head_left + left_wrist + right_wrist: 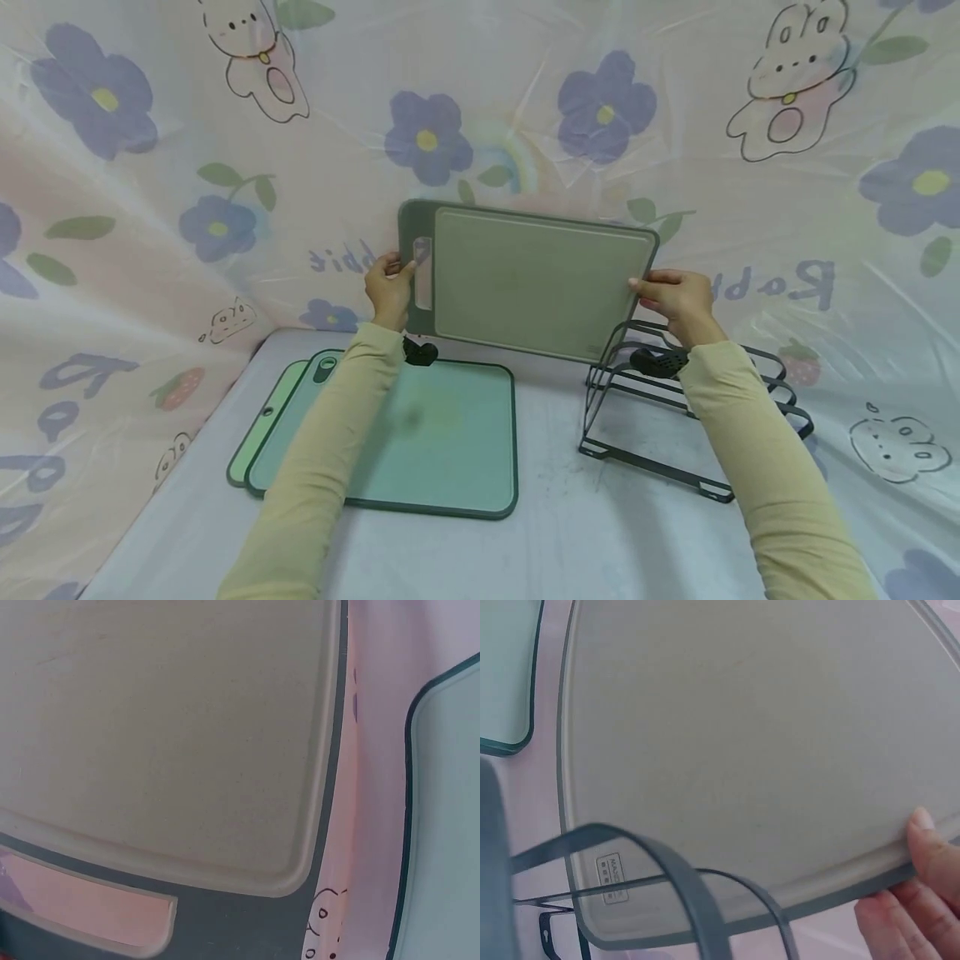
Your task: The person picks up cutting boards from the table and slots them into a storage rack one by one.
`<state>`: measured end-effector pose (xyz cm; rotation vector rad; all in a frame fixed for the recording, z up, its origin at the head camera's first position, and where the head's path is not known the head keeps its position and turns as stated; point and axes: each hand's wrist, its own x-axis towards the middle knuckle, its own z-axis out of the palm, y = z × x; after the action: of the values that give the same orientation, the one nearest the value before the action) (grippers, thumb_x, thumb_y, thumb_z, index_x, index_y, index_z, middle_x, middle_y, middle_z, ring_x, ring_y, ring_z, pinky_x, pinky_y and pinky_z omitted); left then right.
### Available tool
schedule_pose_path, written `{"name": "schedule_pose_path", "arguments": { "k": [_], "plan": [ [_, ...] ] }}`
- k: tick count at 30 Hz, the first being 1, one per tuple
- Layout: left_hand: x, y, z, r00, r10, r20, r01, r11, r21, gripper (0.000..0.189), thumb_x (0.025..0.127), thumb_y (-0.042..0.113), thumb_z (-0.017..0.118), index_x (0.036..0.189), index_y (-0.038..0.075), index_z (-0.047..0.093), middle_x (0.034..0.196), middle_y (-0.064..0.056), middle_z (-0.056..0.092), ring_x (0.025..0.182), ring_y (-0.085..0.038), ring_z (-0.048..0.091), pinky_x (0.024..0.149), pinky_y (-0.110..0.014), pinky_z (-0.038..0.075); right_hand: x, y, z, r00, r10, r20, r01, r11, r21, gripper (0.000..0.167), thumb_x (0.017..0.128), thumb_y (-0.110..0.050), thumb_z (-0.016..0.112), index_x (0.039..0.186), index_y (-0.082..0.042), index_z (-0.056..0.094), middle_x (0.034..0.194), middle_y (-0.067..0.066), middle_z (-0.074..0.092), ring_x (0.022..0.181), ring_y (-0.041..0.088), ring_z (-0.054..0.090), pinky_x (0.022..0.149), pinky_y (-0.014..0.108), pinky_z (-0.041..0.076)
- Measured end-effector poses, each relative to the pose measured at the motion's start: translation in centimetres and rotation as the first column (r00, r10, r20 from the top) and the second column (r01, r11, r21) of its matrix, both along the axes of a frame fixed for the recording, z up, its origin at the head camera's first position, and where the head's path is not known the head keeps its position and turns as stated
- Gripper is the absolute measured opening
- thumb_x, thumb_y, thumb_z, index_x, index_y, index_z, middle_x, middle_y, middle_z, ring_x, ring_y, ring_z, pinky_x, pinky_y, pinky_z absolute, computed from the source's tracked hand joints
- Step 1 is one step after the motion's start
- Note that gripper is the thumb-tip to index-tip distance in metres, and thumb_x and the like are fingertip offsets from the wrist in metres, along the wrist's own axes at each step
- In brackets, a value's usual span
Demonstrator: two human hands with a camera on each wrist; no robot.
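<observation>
A beige cutting board [525, 283] with a dark grey-green rim and a handle slot is held up on its long edge above the back of the table. My left hand [389, 287] pinches its slotted end at the left. At the opposite end my right hand [678, 300] grips the edge, thumb on the front face and fingers behind, as the right wrist view also shows. The board's lower right corner is by the left end of a dark wire rack [660, 475]; whether they touch I cannot tell. In the left wrist view the board [172, 742] hides nearly all of the hand.
Left of the rack, a pale green board [442, 433] with a dark rim lies flat, overlapping a lighter green one [258, 425]. Behind the white table surface [555, 517] hangs a curtain [510, 50] printed with flowers and rabbits. Several wire loops rise from the rack.
</observation>
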<state>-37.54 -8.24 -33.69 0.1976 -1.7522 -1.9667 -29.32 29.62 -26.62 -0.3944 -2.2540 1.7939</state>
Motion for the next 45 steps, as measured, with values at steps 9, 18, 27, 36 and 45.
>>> {"name": "schedule_pose_path", "arguments": {
  "k": [9, 18, 27, 36, 45],
  "plan": [
    [0.3, 1.1, 0.5, 1.0, -0.007, -0.03, 0.007, 1.0, -0.009, 0.027, 0.089, 0.005, 0.071, 0.114, -0.004, 0.065, 0.094, -0.008, 0.055, 0.081, -0.013, 0.05, 0.072, -0.026, 0.045, 0.7, 1.0, 0.8, 0.999, 0.034, -0.043, -0.038, 0.994, -0.099, 0.03, 0.086, -0.006, 0.073, 0.109, 0.002, 0.056, 0.102, 0.004, 0.051, 0.069, 0.005, 0.064, 0.081, 0.026, 0.052],
    [0.0, 2.3, 0.9, 0.999, -0.039, -0.014, 0.038, 0.999, -0.011, 0.031, 0.087, 0.005, 0.073, 0.115, -0.005, 0.064, 0.099, -0.009, 0.057, 0.092, -0.019, 0.053, 0.075, -0.027, 0.046, 1.3, 2.4, 1.2, 0.998, 0.003, -0.068, -0.017, 0.975, -0.221, 0.019, 0.083, 0.002, 0.074, 0.094, -0.003, 0.06, 0.093, 0.001, 0.056, 0.069, 0.006, 0.064, 0.074, 0.023, 0.054],
    [-0.4, 3.5, 1.2, 0.993, -0.114, 0.012, 0.114, 0.993, -0.011, 0.031, 0.087, 0.006, 0.074, 0.114, -0.004, 0.064, 0.096, -0.005, 0.055, 0.093, -0.018, 0.051, 0.076, -0.026, 0.044, 1.8, 3.8, 1.8, 0.998, -0.031, -0.061, 0.018, 0.978, -0.206, 0.016, 0.083, 0.003, 0.073, 0.089, -0.007, 0.063, 0.078, -0.005, 0.061, 0.069, 0.006, 0.065, 0.073, 0.022, 0.054],
    [0.0, 4.7, 1.0, 0.982, -0.188, -0.02, 0.188, 0.981, 0.039, 0.027, 0.085, 0.002, 0.074, 0.11, -0.006, 0.065, 0.088, -0.003, 0.056, 0.084, -0.014, 0.053, 0.08, -0.032, 0.049, 2.4, 5.3, 2.0, 0.998, -0.056, -0.006, 0.055, 0.992, -0.113, 0.034, 0.085, -0.008, 0.075, 0.114, -0.004, 0.058, 0.091, -0.005, 0.06, 0.074, 0.003, 0.066, 0.08, 0.022, 0.052],
    [0.1, 6.6, 0.9, 0.974, -0.227, -0.012, 0.227, 0.97, 0.082, 0.027, 0.084, -0.001, 0.075, 0.108, -0.006, 0.066, 0.085, -0.003, 0.057, 0.079, -0.014, 0.054, 0.08, -0.035, 0.05, 3.3, 7.3, 1.8, 0.998, -0.07, -0.006, 0.069, 0.989, -0.132, 0.025, 0.083, -0.004, 0.076, 0.103, -0.006, 0.062, 0.093, -0.004, 0.058, 0.074, 0.004, 0.065, 0.078, 0.021, 0.052]
  ]
}}
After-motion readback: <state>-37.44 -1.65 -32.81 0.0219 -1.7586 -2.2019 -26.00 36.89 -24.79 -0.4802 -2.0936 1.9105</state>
